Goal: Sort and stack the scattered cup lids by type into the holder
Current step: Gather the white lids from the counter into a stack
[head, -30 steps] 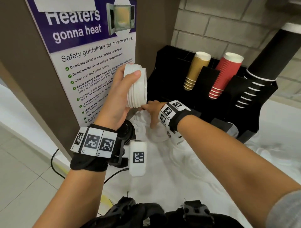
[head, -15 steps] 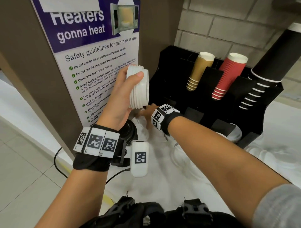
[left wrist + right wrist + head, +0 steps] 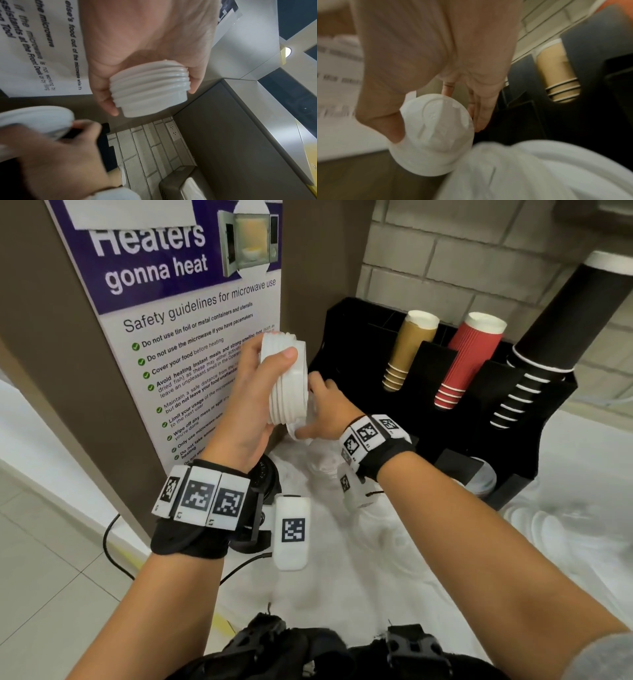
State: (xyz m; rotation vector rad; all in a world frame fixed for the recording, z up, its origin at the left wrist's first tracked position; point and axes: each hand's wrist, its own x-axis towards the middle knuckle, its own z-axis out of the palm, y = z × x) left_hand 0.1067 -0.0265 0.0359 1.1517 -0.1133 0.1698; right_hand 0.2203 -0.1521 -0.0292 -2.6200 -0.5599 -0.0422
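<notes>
My left hand [image 3: 253,392] grips a nested stack of white cup lids [image 3: 286,381] on its side, thumb over the top; the left wrist view shows the same stack of lids [image 3: 150,89] held between thumb and fingers. My right hand [image 3: 322,412] is just right of and below the stack and pinches a single white lid [image 3: 435,134] between thumb and fingers. The black holder [image 3: 346,337] stands behind both hands. More white lids [image 3: 534,529] lie on the white counter to the right.
The holder carries a brown cup stack [image 3: 409,350], a red cup stack [image 3: 469,361] and a black cup stack [image 3: 548,350]. A brown panel with a microwave safety poster [image 3: 191,337] rises at left. A brick wall stands behind. A cable [image 3: 113,546] hangs at the counter's left edge.
My right hand has risen from the counter with one lid and come up to the stack. My left hand has kept the stack roughly in place.
</notes>
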